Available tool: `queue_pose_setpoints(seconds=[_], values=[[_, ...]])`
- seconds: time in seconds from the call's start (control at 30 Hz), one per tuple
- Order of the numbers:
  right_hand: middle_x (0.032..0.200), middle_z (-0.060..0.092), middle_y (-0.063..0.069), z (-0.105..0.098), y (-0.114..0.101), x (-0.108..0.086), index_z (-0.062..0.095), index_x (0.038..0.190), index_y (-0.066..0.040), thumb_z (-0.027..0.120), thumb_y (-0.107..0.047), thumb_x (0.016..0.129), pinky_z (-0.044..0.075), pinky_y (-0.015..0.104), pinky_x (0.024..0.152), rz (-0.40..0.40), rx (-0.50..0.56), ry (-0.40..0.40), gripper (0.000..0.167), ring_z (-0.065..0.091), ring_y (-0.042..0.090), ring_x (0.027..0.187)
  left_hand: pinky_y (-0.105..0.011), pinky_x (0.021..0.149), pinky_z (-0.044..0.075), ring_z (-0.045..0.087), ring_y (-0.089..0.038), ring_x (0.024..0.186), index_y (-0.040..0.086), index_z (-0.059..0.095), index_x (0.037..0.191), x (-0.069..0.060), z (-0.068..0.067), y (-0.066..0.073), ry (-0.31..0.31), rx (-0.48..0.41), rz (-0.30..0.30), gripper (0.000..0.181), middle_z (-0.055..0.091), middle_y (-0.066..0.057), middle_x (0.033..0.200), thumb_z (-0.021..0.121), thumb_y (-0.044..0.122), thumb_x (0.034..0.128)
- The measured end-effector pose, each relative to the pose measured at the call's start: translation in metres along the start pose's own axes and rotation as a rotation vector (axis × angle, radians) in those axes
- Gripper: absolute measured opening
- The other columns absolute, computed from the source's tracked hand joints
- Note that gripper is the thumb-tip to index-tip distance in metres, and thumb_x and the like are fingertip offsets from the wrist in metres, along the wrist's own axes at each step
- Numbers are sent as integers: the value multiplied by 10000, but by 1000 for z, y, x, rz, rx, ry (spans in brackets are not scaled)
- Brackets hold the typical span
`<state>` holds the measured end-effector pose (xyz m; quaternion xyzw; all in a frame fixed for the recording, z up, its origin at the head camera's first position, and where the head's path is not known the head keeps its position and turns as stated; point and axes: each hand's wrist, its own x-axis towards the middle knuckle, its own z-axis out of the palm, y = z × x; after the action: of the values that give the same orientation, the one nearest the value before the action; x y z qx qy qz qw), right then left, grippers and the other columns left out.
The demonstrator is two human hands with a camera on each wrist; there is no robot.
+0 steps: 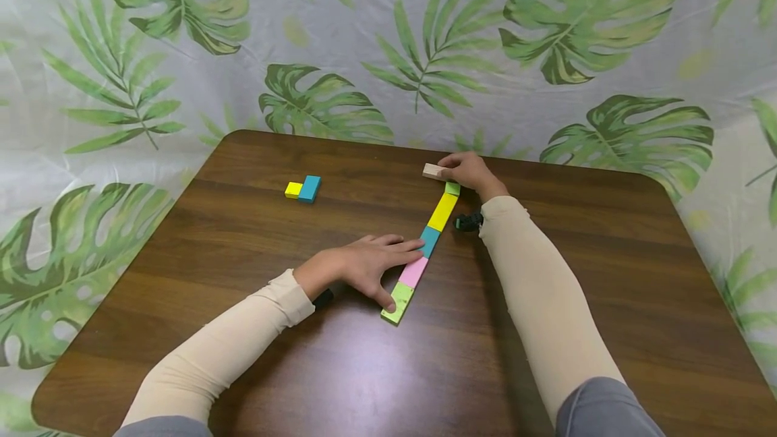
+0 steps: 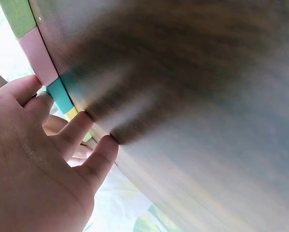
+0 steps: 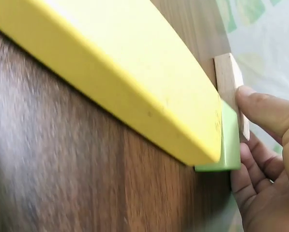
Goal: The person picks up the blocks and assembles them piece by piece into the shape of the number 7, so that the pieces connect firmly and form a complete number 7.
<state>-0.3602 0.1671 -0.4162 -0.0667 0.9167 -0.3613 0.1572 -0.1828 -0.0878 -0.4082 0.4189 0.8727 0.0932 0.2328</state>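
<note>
A line of flat coloured blocks runs slantwise over the table: light green, pink, blue, yellow, then a small green block at the far end. My left hand lies beside the near half with fingers spread; its thumb touches the light green block and fingertips reach the blue and pink ones. At the far end my right hand pinches a plain wooden block, set crosswise against the small green block. In the right wrist view the thumb presses the wooden block; some fingers are partly hidden.
A small yellow block and a blue block sit side by side at the table's back left. The brown wooden table has rounded corners. Behind it hangs a leaf-patterned cloth.
</note>
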Motion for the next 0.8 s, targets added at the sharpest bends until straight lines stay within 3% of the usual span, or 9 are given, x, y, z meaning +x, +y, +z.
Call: queue_pose_setpoints(seconds=[0.33,0.8], values=[[1354,588,164,7,-5,6,631,1321,-96,611,-247,986,471,449,991,-45,-57,-2,368,545,331,1154,-586,1212,178,136,-292,1554,267,204,1599,0,0,0,0,-7,0,999,57,129,1690,749,543,808],[1359,597,160,4,-5,3,636,1314,-105,607,-228,987,438,483,1047,-87,-112,-96,351,533,324,1218,-588,1214,175,129,-296,1558,270,199,1599,-1,-1,0,-3,-14,-3,988,58,127,1690,743,532,818]])
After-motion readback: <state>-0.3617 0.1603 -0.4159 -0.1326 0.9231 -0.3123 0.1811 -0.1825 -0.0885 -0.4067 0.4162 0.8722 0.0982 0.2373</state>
